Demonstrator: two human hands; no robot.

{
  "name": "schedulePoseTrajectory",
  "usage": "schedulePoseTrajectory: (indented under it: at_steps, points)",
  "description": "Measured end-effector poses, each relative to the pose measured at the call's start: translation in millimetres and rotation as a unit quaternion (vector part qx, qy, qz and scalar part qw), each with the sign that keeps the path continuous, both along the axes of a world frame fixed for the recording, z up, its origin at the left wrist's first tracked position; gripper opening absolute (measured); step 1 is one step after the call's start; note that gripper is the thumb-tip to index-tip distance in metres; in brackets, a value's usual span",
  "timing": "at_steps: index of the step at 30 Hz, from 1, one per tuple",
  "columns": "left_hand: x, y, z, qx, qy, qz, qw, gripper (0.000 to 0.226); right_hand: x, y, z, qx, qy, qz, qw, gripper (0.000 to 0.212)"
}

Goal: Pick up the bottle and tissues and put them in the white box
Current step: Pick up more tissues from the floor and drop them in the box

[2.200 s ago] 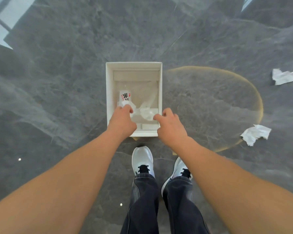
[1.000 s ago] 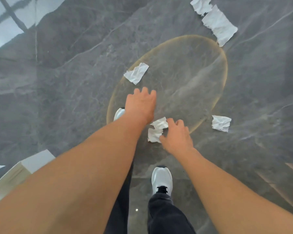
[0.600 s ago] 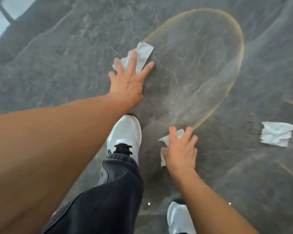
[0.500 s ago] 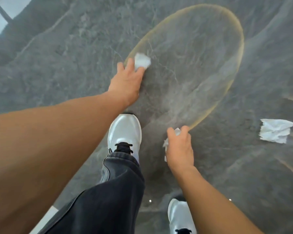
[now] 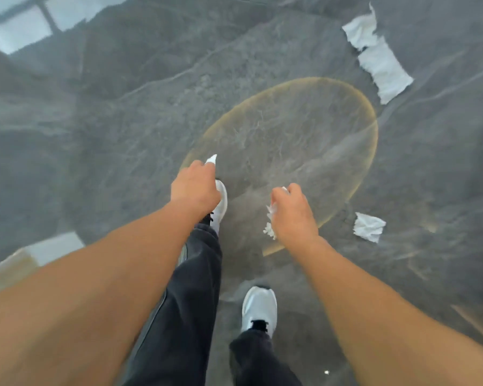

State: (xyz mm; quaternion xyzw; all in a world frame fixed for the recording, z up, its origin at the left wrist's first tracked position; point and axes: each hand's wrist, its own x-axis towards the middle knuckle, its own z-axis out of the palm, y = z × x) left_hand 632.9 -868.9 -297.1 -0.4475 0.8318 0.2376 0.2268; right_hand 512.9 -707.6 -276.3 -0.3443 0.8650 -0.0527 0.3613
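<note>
My left hand (image 5: pixel 194 189) is closed around a crumpled white tissue (image 5: pixel 211 160); only its tip sticks out past the fingers. My right hand (image 5: pixel 292 213) grips another white tissue (image 5: pixel 269 222) that hangs below the palm. Both hands are raised above the grey marble floor. A corner of the white box (image 5: pixel 39 250) shows at the left edge, behind my left forearm. One crumpled tissue (image 5: pixel 368 227) lies on the floor to the right, and a long tissue strip (image 5: pixel 378 58) lies at the far upper right. The bottle is not in view.
An oval ring-shaped mark (image 5: pixel 287 151) lies on the floor ahead of my hands. My legs in dark trousers and two white shoes (image 5: pixel 258 307) stand below them. A bright window reflection (image 5: pixel 17 26) shows at the upper left.
Both hands closed on tissues on the floor and have lifted up with them. The view has pulled back and the white box's corner shows again at the left.
</note>
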Motion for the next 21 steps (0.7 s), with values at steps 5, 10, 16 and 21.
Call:
schedulePoseTrajectory:
  at_steps: [5,10,16,21]
  points:
    - [116.6,32.6,76.5,0.004,-0.005,0.118,0.993,0.036,34.3,-4.4,68.0,0.009,0.018,0.123,0.992,0.022]
    - [257.8,54.4,106.3,0.013,-0.051,0.231,0.971,0.028,141.7,-38.1,85.2,-0.010,-0.008,0.175,0.984,0.014]
    - [426.8,60.6,83.9,-0.001,-0.108,0.303,0.947,0.023,333.0,-70.2,56.5,-0.022,-0.106,0.273,0.956,0.018]
    - [538.3,46.7,67.6,0.011,-0.126,0.342,0.931,0.027,472.2,-87.8,38.5,0.015,-0.150,0.248,0.957,0.021]
